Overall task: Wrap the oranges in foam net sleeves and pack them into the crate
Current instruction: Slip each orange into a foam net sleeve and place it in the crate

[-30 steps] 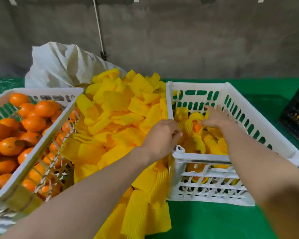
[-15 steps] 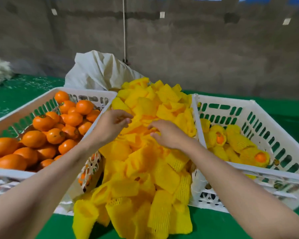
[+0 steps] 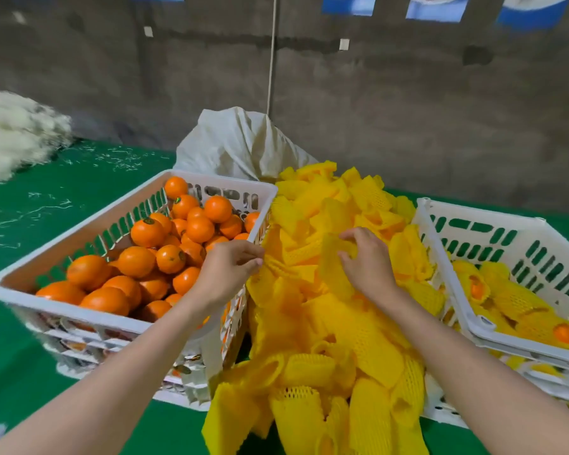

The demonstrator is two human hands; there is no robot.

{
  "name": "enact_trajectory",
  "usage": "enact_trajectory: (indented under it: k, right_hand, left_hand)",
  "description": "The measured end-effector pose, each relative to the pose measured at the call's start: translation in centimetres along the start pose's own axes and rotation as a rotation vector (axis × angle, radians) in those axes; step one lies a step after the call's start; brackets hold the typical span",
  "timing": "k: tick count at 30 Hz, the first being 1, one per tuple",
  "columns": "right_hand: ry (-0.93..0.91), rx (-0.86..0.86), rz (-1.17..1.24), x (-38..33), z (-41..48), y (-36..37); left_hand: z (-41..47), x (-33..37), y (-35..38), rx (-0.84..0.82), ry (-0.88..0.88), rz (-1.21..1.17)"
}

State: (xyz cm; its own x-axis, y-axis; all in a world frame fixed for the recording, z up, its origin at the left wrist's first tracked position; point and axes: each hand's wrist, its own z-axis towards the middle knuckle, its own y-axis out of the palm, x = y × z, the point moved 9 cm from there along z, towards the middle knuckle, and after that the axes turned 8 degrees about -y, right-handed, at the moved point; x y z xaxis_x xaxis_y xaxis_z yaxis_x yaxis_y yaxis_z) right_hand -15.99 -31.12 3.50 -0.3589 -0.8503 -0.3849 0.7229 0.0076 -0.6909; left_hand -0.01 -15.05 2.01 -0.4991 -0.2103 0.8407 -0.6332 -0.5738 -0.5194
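**Head cam: both hands at sleeve pile, between the 2 crates.**

R hand [image 3: 367,266] over mid pile of yellow foam net sleeves [image 3: 326,326]; thumb + fingers curled into the top sleeve [image 3: 332,257], pinching it. L hand [image 3: 225,274] at pile's left edge, by the near corner of the orange crate [image 3: 79,226]; fingertips bunched against the sleeves, can't tell if they hold one. Bare oranges [image 3: 135,261] heaped in that crate, left of pile. Packing crate [image 3: 483,325] just right of pile, wrapped oranges [image 3: 562,333] inside, some w/ orange skin showing at sleeve ends. All on green table cover [image 3: 30,224]. White sack [image 3: 240,142] behind pile; pale fibre heap [image 3: 10,133] far left, loose strands on the cover.
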Motion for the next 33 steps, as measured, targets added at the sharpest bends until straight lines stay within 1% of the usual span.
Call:
enact_trajectory:
  k: [1,3,5,7,8,9,11,12,13,14,16,17,18,19,20,21,22,23,24,25,26,27,28,29,32,33]
  right_hand:
    - [0.024,0.043,0.103,-1.0,0.3,-0.8]
    - [0.110,0.036,0.346,-2.5,0.7,-0.9]
    - [0.188,-0.026,0.563,-3.9,0.6,0.0]
    - [0.220,-0.064,0.665,-4.8,0.4,0.6]
    - [0.218,-0.077,0.673,-5.3,0.3,0.8]
    - [0.198,-0.096,0.635,-5.8,0.4,1.0]
    - [0.099,-0.120,0.406,-7.1,0.6,1.0]
    - [0.032,-0.099,0.260,-7.9,0.8,0.8]
    - [-0.038,-0.063,0.136,-8.8,1.1,0.6]
    - [-0.104,-0.038,0.066,-9.9,1.3,0.6]
    - [-0.198,-0.054,0.071,-11.8,1.9,1.2]
    - [-0.220,-0.077,0.105,-12.4,2.3,1.7]
    - [-0.225,-0.097,0.137,-12.7,2.7,2.2]
    - [-0.221,-0.110,0.166,-12.7,3.1,2.6]
    - [-0.203,-0.123,0.193,-12.6,3.5,3.1]
    - [-0.177,-0.142,0.219,-12.4,3.8,3.5]
    - [-0.148,-0.166,0.242,-12.1,4.1,4.1]
    - [-0.123,-0.185,0.267,-11.9,4.5,4.6]
    - [-0.100,-0.191,0.295,-11.7,4.8,4.9]
    - [-0.075,-0.186,0.329,-11.5,5.0,5.1]
    - [-0.046,-0.181,0.368,-11.4,5.2,5.2]
    - [-0.018,-0.180,0.420,-11.3,5.3,5.4]
    - [0.007,-0.189,0.484,-11.2,5.3,5.6]
    - [0.027,-0.199,0.546,-11.2,5.3,5.7]
    - [0.080,-0.215,0.650,-10.7,4.9,5.8]
    - [0.100,-0.212,0.673,-10.5,4.8,5.7]
  left_hand:
    - [0.2,-0.1,0.0,-0.011,-0.014,-0.034]
    - [0.6,-0.2,0.5,-0.087,-0.059,-0.166]
    - [0.8,0.0,1.7,-0.239,-0.118,-0.303]
    - [0.7,0.2,2.7,-0.370,-0.160,-0.340]
    - [0.7,0.3,2.9,-0.397,-0.148,-0.333]
    - [0.9,0.4,2.8,-0.376,-0.101,-0.284]
    - [1.3,0.9,1.7,-0.214,0.013,-0.104]
    - [1.5,0.9,1.1,-0.126,0.050,-0.024]
    - [1.6,0.9,0.7,-0.068,0.071,0.017]
    - [1.8,0.9,0.3,-0.034,0.087,0.029]
    - [2.1,0.9,-0.5,-0.036,0.116,0.044]
    - [2.3,0.9,-0.8,-0.096,0.123,-0.009]
    - [2.7,0.4,-1.4,-0.159,0.092,-0.120]
    - [3.6,-0.6,-2.4,-0.187,0.027,-0.242]
    - [4.7,-2.2,-3.5,-0.168,-0.045,-0.302]
    - [6.0,-4.0,-4.9,-0.113,-0.099,-0.240]
    - [7.3,-6.1,-6.1,-0.056,-0.136,-0.024]
    - [8.4,-8.4,-6.8,-0.056,-0.186,0.247]
    - [9.1,-10.9,-6.9,-0.109,-0.248,0.526]
    - [9.4,-13.4,-6.9,-0.192,-0.313,0.743]
    - [9.4,-15.4,-6.9,-0.267,-0.350,0.893]
    - [9.5,-16.8,-6.8,-0.305,-0.344,1.000]
    - [9.7,-17.6,-6.7,-0.310,-0.308,1.077]
    - [10.1,-18.0,-6.8,-0.279,-0.260,1.105]
    - [11.0,-17.9,-7.7,-0.137,-0.160,1.063]
    - [11.1,-17.8,-7.9,-0.124,-0.149,1.055]
